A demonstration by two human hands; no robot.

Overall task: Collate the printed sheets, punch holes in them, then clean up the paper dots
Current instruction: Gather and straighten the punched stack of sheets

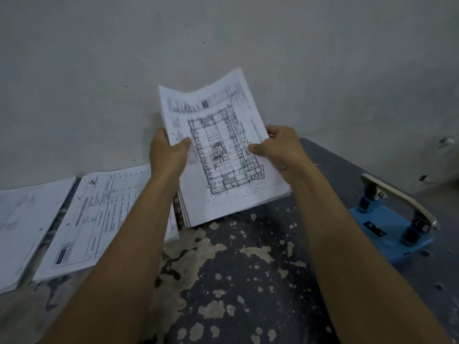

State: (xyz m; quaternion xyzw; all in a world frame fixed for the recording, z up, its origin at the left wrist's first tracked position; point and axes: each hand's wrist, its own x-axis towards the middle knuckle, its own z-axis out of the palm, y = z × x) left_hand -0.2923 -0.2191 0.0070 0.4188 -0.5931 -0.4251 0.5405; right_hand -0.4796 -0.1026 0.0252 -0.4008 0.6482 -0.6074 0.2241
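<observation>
Far-left stack (22, 234): white printed sheets lying flat on the bench at the left edge of view; small punched holes show along its right margin; print faint and unreadable.

Form stack (99, 219): just right of the far-left stack, a narrow strip of bench between them. Top sheet is a ruled table form with a logo near its upper edge; punched holes along the left margin. The left forearm crosses over its right part.

Left hand (166, 152): pinching the left edge of the held sheaf — thumb on the printed face, fingers curled behind and hidden.

Held sheaf (223, 155): a thick bundle of white sheets between the two hands, tilted up toward the wall, its lower edge at or near the bench — contact cannot be told. Top sheet bears a dense line drawing like a floor plan; upper edge bows in a soft curve; layered page edges show fanned at the bottom.

Right hand (278, 147): pinching the right edge of the sheaf, thumb on the face, fingers wrapped behind.

Bench (248, 281): dark painted surface, badly chipped, with pale irregular patches where the coating has flaked.

Hole punch (395, 219): well right of the sheaf, apart from both hands; blue flat base, pale metal lever arched above two dark posts.

Wall (223, 40): plain, matte grey-white, lightly scuffed.
</observation>
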